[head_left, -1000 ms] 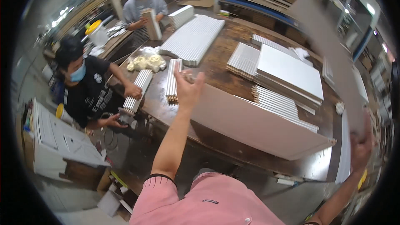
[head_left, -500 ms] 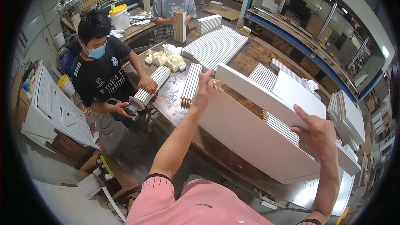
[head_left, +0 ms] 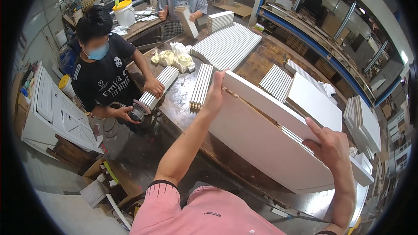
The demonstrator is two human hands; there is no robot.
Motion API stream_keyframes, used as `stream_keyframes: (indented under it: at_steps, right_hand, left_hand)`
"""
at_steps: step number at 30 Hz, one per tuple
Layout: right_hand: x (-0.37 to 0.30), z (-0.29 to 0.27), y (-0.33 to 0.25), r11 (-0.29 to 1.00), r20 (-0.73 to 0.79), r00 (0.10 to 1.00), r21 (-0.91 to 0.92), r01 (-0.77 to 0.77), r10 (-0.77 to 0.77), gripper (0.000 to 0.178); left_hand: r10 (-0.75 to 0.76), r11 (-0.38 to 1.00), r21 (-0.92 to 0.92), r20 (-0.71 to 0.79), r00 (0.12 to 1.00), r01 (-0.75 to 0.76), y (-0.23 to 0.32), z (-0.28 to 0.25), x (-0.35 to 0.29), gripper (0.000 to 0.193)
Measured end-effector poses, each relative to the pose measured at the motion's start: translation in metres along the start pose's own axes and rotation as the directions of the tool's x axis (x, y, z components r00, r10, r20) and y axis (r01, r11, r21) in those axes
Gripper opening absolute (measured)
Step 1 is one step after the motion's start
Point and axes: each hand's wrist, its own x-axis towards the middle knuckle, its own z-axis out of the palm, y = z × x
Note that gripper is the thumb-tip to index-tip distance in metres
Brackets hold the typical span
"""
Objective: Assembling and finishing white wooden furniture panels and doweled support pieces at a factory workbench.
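Note:
A long narrow white board (head_left: 270,100) slants across in front of me, held between my two hands. At its far left end, my left hand (head_left: 214,95) grips it, fingers pointing up along the end. Nearer its right end, my right hand (head_left: 331,143) is closed on it, thumb side underneath and the index finger stretched along the face. Just below the board, a large white panel (head_left: 265,148) stands on edge, its upper edge close to the board's lower side. Whether the two touch all along cannot be seen.
Bundles of white slats (head_left: 226,45) lie on the brown table (head_left: 261,58). White panels (head_left: 318,100) rest at the right. On the left a co-worker holds a sander (head_left: 140,111) against a slat bundle (head_left: 161,87). Another person stands behind the table with a white piece (head_left: 187,21). Crumpled cloths (head_left: 174,57) lie between.
The long board has come down closer to the panel's upper edge, and my left fingers have closed in at its end. The person at the back has tilted their bundle and lifted one hand off.

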Motion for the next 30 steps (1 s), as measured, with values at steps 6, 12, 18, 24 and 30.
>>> stream_keyframes:
  at_steps: [6,12,18,24,30]
  right_hand:
    - [-0.012,0.013,0.007,0.999,0.041,0.999,0.037,0.030,-0.031,0.086]
    - [0.001,0.031,0.025,0.974,0.023,1.000,0.224,-0.014,0.009,0.073]
    - [-0.015,0.048,0.025,0.978,-0.005,1.000,0.209,0.025,-0.024,0.078]
    - [-0.018,0.029,0.002,0.995,-0.018,0.999,0.091,0.029,-0.027,0.077]
    - [-0.087,0.046,0.028,0.969,-0.109,0.965,0.083,-0.232,0.240,0.067]
  left_hand:
    - [-0.037,0.998,0.055,-0.065,0.997,0.041,0.011,0.022,0.012,0.076]
    - [0.039,0.997,-0.048,-0.274,0.961,-0.054,0.023,0.044,0.008,0.056]
    - [0.052,0.990,-0.105,-0.324,0.945,-0.091,0.025,0.051,0.010,0.041]
    - [0.119,0.986,-0.087,-0.253,0.960,-0.145,0.015,0.029,0.005,0.030]
    - [0.032,0.984,0.176,-0.057,0.998,-0.022,0.015,0.021,0.015,0.031]
